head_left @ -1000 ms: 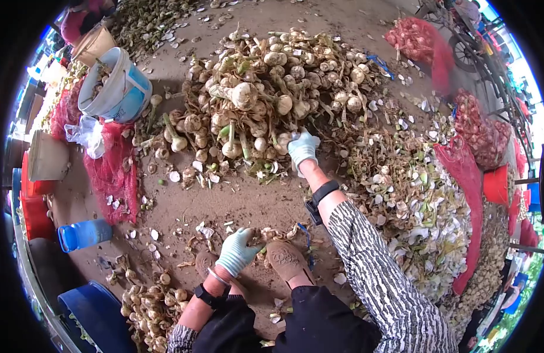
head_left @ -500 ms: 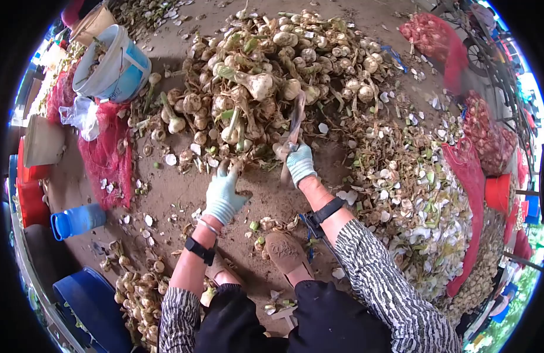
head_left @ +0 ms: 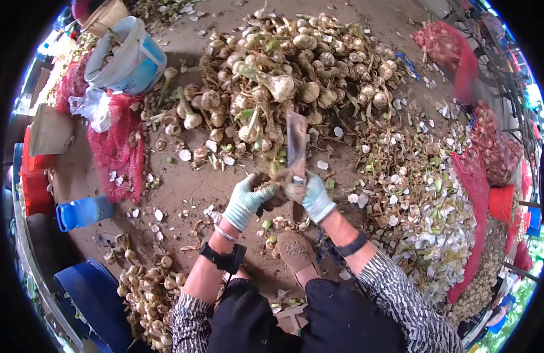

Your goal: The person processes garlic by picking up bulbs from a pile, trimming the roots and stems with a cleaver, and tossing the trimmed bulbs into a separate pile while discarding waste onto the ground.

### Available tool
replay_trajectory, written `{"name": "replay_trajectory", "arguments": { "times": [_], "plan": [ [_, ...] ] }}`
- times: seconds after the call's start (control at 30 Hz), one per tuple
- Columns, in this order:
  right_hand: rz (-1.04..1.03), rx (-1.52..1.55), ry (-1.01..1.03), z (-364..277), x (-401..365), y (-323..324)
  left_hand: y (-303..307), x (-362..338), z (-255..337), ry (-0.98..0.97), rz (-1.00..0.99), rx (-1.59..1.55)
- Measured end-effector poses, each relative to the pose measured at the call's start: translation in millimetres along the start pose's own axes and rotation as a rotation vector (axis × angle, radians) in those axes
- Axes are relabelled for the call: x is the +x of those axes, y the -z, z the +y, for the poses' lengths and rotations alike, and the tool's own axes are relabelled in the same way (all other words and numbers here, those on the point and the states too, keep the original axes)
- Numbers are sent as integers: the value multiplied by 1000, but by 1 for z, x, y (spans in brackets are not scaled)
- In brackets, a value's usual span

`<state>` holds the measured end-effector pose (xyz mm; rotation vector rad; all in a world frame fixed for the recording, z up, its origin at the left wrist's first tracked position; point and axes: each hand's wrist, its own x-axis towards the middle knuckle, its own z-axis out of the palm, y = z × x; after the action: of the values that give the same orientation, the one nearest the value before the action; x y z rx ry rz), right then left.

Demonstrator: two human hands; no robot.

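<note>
My left hand (head_left: 243,203), in a pale knitted glove with dirty fingertips, is closed round a garlic bulb; its dry, leafy stalk (head_left: 275,166) sticks out upward and most of the bulb is hidden by the fingers. Close beside it, my right hand (head_left: 316,199), gloved too, grips a knife (head_left: 296,141) with a broad, worn blade that points away from me. The fingers of both hands nearly meet below the stalk. Just beyond them lies a big heap of garlic (head_left: 310,91) with stalks and roots still on.
Trimmed garlic (head_left: 148,300) is piled at lower left beside a blue tub (head_left: 92,306). Peelings and stalk scraps (head_left: 419,217) cover the ground on the right. A white bucket (head_left: 130,59), a blue bottle (head_left: 86,213) and a red net bag (head_left: 116,150) are on the left.
My left hand has drawn back from the heap's edge and closed on a garlic bulb. My right hand has brought the knife nearer to me, beside the left.
</note>
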<state>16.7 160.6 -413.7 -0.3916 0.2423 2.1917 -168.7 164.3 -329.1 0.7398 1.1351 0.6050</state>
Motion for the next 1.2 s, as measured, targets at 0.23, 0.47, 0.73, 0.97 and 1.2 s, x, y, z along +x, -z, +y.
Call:
{"name": "replay_trajectory", "arguments": {
  "times": [0.23, 0.47, 0.73, 0.97, 1.2],
  "plan": [
    [270, -687, 309, 4, -82, -95, -53, -82, 76, -579, 99, 1384],
    [30, -738, 435, -7, -143, -195, -101, -125, 136, -473, -96, 20],
    [13, -1410, 969, 6, -238, -251, -154, -175, 176, -371, -217, 95],
    [121, -1929, 1163, 14, -298, -238, -190, -184, 161, -485, -251, 554],
    [132, -1919, 1107, 10, -303, -214, -202, -184, 144, -703, -239, 624]
  ]
}}
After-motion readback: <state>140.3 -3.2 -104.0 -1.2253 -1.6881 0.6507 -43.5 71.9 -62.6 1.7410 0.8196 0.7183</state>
